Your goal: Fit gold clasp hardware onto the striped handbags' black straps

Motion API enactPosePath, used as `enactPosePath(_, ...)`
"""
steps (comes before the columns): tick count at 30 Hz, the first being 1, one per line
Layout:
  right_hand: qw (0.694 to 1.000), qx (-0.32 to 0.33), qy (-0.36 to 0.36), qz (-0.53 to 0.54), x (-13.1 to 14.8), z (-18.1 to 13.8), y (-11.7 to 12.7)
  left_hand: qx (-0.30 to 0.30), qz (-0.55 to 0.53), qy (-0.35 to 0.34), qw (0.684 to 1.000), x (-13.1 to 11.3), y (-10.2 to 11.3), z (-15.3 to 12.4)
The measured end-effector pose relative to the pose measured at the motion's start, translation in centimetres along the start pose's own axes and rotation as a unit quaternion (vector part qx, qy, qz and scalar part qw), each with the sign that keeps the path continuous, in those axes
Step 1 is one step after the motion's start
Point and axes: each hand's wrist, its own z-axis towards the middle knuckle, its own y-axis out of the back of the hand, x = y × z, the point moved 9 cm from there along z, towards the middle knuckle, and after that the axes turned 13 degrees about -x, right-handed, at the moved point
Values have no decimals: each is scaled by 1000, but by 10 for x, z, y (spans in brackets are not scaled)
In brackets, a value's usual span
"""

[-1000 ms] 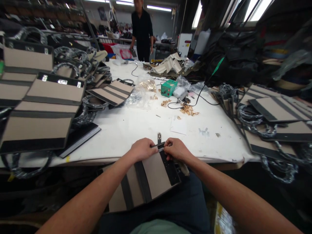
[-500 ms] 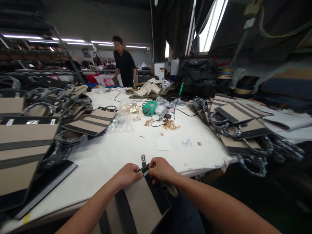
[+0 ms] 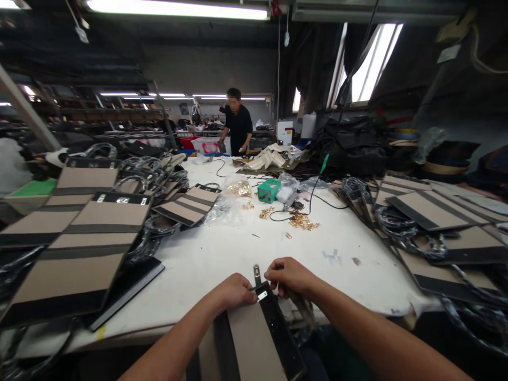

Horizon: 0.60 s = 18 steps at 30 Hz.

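Bag panel (image 3: 254, 338): at the table's (image 3: 214, 254) near edge, below both hands; its black band (image 3: 280, 328) runs lengthwise from the far corner toward the wearer. Left hand (image 3: 237, 291) clamped on that edge. Right hand (image 3: 289, 278) nearer the clasp (image 3: 256, 271), fingers curled; grip cannot be told. Hands apart.

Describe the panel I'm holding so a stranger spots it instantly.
Find the white table, then its near edge's middle. There the left hand pinches the panel, beige with dark bands. Similar panels lie piled on both sides; unlike them, this one is held.
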Motion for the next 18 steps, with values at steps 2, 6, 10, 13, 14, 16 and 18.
enactPosePath(2, 996, -26, 36, -83, 13, 16, 9, 2, -12, 3, 1000, 2, 0, 0)
enactPosePath(6, 961, -97, 70, -248, 22, 62, 24, 7, -30, 14, 999, 10, -2, 1)
enactPosePath(10, 929, -131, 87, -335, 19, 95, 29, -2, -34, 25, 999, 19, 0, 2)
enactPosePath(13, 893, -154, 137, -400, 34, 107, 25, -4, -37, 40, 999, 22, 2, 1)
enactPosePath(14, 879, -156, 169, -418, 45, 110, 17, -2, -33, 44, 998, 22, 3, 0)
enactPosePath(16, 862, -137, 237, -427, 67, 118, -11, -4, -23, 53, 998, 21, 5, -2)
enactPosePath(18, 874, -72, 286, -387, 85, 129, -57, -10, -14, 62, 998, 23, 5, -3)
